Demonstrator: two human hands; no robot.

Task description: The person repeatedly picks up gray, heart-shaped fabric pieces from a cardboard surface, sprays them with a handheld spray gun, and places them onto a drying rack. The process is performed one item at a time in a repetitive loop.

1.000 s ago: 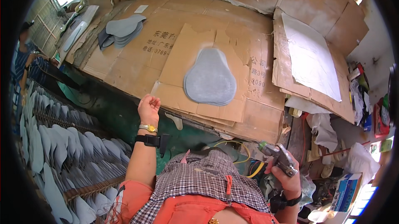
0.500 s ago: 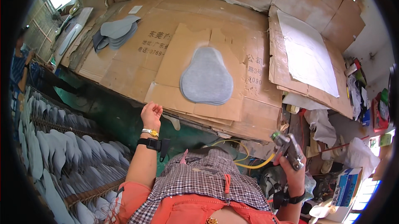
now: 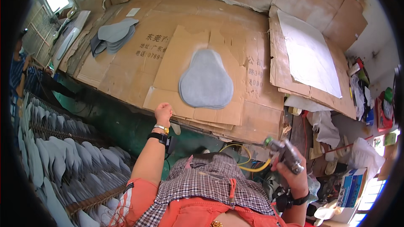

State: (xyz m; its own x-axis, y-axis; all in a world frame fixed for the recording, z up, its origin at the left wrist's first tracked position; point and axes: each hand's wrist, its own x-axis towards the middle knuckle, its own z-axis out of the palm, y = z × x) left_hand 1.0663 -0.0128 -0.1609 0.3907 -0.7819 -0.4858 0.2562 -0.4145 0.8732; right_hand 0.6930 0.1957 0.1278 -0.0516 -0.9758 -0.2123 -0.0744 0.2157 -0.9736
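My right hand (image 3: 291,169) is wrapped round a metal spray gun (image 3: 287,154) with a green front end, held off the table's near right side. A yellow hose (image 3: 257,169) runs from it. My left hand (image 3: 163,112) is at the table's near edge, fingers curled in, with nothing visible in them. Beyond it a neat stack of grey pear-shaped pieces (image 3: 206,79) lies flat on a cardboard sheet (image 3: 166,75). Neither hand touches the stack. The undersides of the left fingers are hidden.
More grey pieces (image 3: 114,33) lie fanned at the table's far left. At the right, a white sheet (image 3: 309,52) lies on raised cardboard. Racks of grey pieces (image 3: 75,155) fill the lower left. Bags and a blue-white box (image 3: 351,189) crowd the right. A person (image 3: 25,73) is at the far left.
My left hand has shifted slightly to the right, toward the near edge of the cardboard. The spray gun in my right hand has moved a little left. The stack lies as before.
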